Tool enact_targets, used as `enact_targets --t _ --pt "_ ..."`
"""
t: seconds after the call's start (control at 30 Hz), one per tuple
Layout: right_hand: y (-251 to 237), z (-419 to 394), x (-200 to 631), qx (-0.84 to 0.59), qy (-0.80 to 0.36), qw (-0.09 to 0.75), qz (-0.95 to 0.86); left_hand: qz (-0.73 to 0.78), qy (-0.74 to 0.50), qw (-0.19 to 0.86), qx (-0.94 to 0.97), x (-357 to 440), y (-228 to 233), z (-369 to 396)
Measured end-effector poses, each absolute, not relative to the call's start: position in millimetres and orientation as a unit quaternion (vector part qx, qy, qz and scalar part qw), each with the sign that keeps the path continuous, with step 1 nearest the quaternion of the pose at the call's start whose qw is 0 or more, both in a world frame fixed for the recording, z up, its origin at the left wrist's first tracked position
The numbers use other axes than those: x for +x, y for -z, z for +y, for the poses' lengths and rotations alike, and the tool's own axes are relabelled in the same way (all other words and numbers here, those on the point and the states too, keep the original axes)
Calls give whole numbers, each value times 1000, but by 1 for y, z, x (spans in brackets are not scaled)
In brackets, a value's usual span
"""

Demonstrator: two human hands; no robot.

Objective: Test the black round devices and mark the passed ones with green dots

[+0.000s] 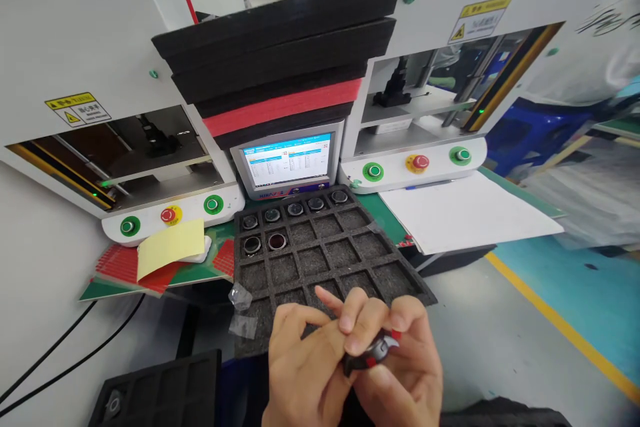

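Both my hands meet low in the view over the near edge of a black foam tray (350, 260). My left hand (305, 373) and my right hand (400, 367) together pinch a small round black part with red marks (373, 352). The tray has a grid of square pockets. Several round ring-shaped parts (295, 209) fill its far row, and two more (264, 243) sit in the second row at the left. The other pockets hold nothing.
A stack of black and red foam trays (280, 60) tops a small monitor (289, 160). White machines with green and red buttons (420, 162) stand left and right. A yellow note (170, 247), a white sheet (465, 210), another foam tray (160, 390), and a person in white (590, 47) at right.
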State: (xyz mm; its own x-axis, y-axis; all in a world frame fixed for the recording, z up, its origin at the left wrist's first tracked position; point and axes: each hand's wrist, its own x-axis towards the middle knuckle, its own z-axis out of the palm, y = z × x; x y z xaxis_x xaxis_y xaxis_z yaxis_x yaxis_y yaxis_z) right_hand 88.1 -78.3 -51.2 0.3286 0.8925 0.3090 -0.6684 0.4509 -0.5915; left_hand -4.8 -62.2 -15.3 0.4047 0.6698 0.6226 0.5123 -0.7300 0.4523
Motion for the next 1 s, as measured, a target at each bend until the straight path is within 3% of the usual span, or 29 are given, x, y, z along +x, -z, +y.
enact_targets --t 0.47,0.77,1.0 --pt "55 -77 86 -188 -451 820 -298 351 -424 113 827 -7 42 -67" --pt "46 -81 98 -207 -458 772 -389 424 -476 240 732 5 36 -80" --pt "47 -83 98 -205 -478 768 -374 417 -464 210 753 2 40 -77"
